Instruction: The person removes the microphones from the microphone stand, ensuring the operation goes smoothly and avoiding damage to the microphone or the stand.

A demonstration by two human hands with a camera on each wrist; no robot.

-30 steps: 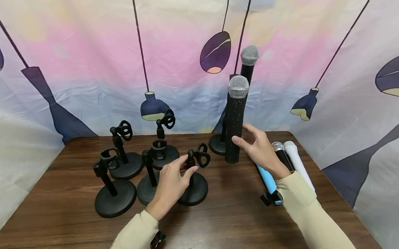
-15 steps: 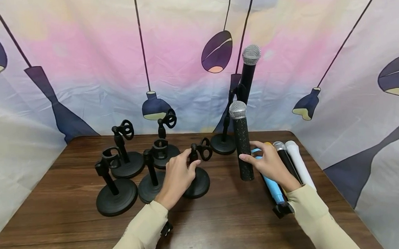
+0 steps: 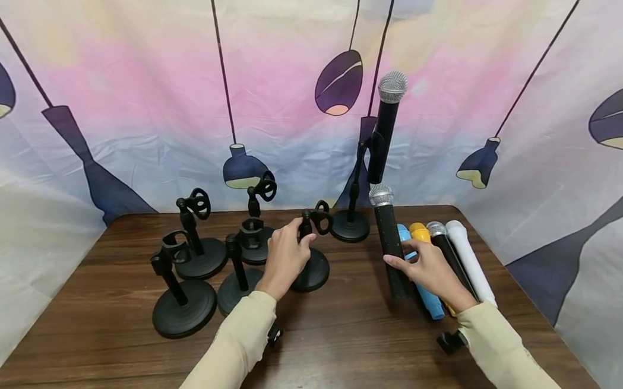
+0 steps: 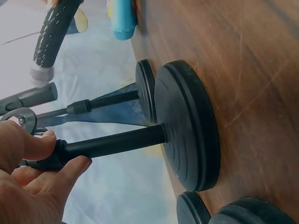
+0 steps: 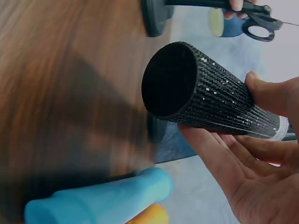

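Observation:
My left hand (image 3: 288,252) pinches the upper post of a black desktop microphone stand (image 3: 313,272), just below its ring clip. In the left wrist view, thumb and fingers close round the top of that stand's post (image 4: 117,141); whether its round base is lifted cannot be told. My right hand (image 3: 425,268) holds a glittery black microphone (image 3: 389,234) nearly upright, silver mesh head up, thumb on one side and fingers on the other. Its dark lower end (image 5: 170,79) faces the right wrist camera. Behind it, a plain black microphone (image 3: 385,133) leans in the clip of another stand (image 3: 351,225).
Several more black stands (image 3: 184,308) with clips stand left of my left hand. At the right lie a blue microphone (image 3: 430,300), a yellow one (image 3: 419,231), a black one (image 3: 449,254) and a white one (image 3: 471,259). A printed cloth (image 3: 283,89) hangs behind the wooden table (image 3: 343,359).
The glittery microphone has come down and slightly right in my right hand. My left hand has moved its stand away from me and a little right.

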